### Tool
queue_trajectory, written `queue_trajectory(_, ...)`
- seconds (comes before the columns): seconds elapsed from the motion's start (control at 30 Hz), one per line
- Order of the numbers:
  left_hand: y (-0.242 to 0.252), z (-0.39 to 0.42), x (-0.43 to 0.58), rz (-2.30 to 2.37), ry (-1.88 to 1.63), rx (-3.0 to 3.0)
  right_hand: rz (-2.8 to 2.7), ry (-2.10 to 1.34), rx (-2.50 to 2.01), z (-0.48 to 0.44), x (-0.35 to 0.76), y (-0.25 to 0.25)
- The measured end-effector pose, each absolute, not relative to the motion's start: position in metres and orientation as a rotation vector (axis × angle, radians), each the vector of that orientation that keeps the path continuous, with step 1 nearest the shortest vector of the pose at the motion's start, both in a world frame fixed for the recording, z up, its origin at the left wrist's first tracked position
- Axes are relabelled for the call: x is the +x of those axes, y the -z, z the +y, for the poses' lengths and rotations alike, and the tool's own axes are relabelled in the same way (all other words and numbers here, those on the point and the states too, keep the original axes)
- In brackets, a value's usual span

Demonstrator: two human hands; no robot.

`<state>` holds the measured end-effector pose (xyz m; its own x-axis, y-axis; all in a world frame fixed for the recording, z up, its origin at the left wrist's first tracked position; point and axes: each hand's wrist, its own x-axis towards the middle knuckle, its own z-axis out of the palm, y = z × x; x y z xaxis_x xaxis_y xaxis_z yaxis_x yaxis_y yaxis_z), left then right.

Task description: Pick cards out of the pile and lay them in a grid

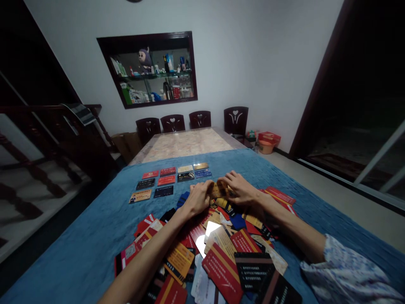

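Note:
Both of my hands meet at the far side of a loose heap of plastic cards point(221, 266) on a blue cloth. My left hand point(200, 196) is closed on the left end of a gold card point(217, 190). My right hand point(239, 188) grips the same card's right end, fingers curled over it. The card stands tilted up between them, partly hidden by the fingers. Beyond my left hand, several cards lie in short rows, among them a black card point(163, 191), a red card point(166, 180) and a gold VIP card point(140, 196).
The blue cloth point(79, 236) covers the near part of a long stone-topped table point(186, 141). Dark chairs point(200, 119) stand at its far end. A wall niche point(155, 69) holds bottles and a plush toy. Wooden stair railings point(31, 160) run along the left.

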<state>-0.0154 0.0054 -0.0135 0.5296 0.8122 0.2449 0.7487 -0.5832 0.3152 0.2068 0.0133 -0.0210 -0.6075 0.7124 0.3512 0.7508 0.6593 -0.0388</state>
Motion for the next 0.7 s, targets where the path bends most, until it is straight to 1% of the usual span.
queue_trajectory(0.23,0.0120,0.0068,-0.0163,1.350,-0.537,2.640,-2.551,0.215,-1.142,0.0187,0.2120,0.0235)
queue_trajectory(0.7,0.0041,0.0065,-0.0184,1.464,-0.376,2.744,-2.566,0.325,-1.132,0.0215,0.2126,0.0197)
